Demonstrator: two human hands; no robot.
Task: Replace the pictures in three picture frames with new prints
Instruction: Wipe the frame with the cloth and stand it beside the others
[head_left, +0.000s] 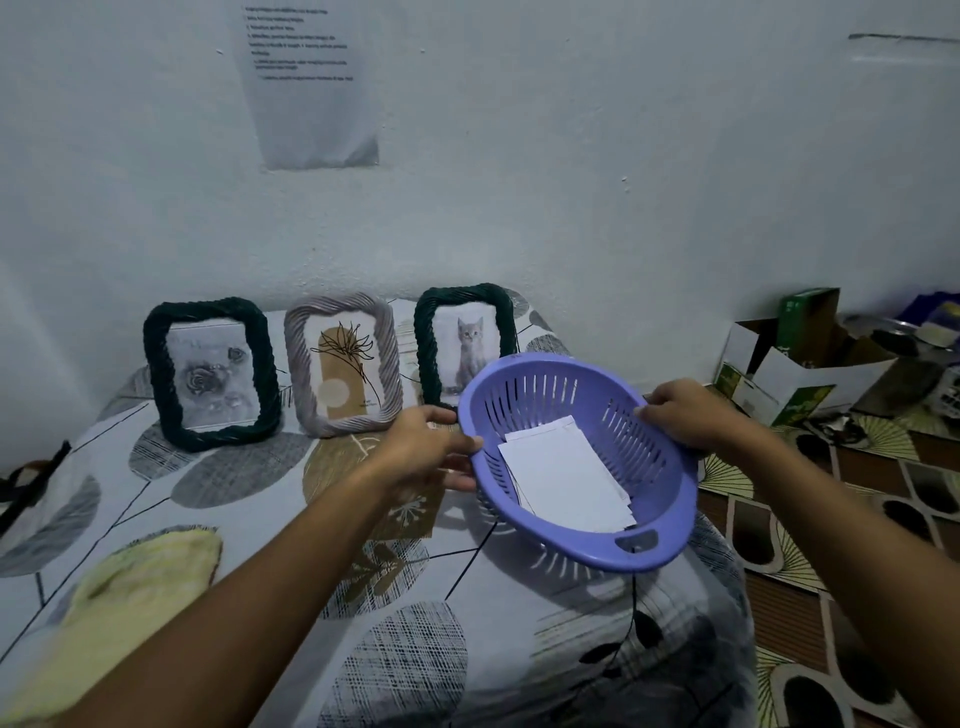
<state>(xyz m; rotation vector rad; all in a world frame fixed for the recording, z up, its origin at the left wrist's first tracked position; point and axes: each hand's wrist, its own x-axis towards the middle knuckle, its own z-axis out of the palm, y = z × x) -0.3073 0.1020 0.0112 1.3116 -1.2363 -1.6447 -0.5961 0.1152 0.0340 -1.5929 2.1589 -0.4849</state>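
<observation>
Left hand (434, 451) and right hand (688, 410) gripping purple basket (660, 467) rims at 9 and 2 o'clock; white prints (566, 475) inside; three picture frames (340, 364) standing at 10 o'clock.

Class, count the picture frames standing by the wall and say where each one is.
3. A dark frame at the left, a pale frame in the middle, and a dark frame at the right, partly behind the purple basket.

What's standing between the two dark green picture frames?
In the head view, a pale twisted-rope frame holding a line-drawn plant print stands between the rose frame and the kitten frame.
</observation>
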